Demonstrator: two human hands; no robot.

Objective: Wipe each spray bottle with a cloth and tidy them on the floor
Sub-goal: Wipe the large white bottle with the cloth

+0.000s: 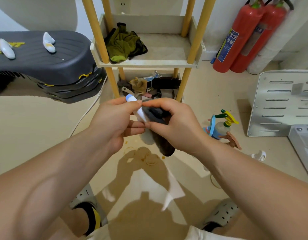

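Grey cloth [155, 113] is pinched in the right hand [177, 125] and pressed against a small white bottle [140, 113], which is gripped by the left hand [113, 118] close beside it, above the floor [37, 127]. Wiping is judged to be in hand. Next, the bottle needs setting down by the spray bottles [222, 126] at right.

White bottle [140, 113] with blue cap, dark grey cloth [155, 113], red extinguishers [236, 38], olive rag [123, 43]

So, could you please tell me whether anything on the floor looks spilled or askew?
Yes: brownish ring stains mark the floor, and a brown spray trigger by the standing bottles looks tipped over.
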